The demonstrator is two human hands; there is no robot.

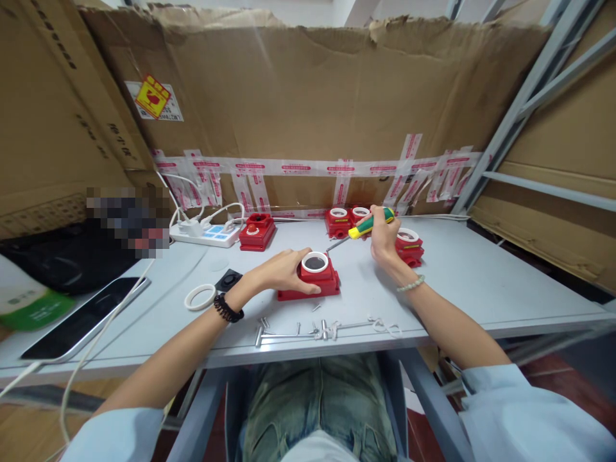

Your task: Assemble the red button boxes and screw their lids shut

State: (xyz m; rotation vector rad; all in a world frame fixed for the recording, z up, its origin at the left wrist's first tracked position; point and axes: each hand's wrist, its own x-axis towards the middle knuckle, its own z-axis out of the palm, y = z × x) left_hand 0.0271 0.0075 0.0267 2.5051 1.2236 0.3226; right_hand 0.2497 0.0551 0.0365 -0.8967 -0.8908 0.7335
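Grips a red box [330, 282] with the left hand [285, 273], thumb laid across the front and fingers round the left side, at mid-length of the bench [471, 276], nearer the front edge. Grasps a screwdriver [369, 224] by the green-and-yellow handle in the right hand [384, 239], slanting the shaft down to the right side of the white ring [315, 270] on top of the box. Cannot make out contact at the tip. Just in front of the box, a small screw [316, 307]; along the front edge, metal T-handled tools [283, 335] and more loose screws [298, 328]. To the left of the box, a black square part [226, 282] and a loose white ring [197, 308]. By the back edge, a power strip [212, 235], an open-topped red unit [257, 232] just beside it, and similar ringed red units [337, 226] farther right. Toward the left front corner, a dark-screened device [86, 319].
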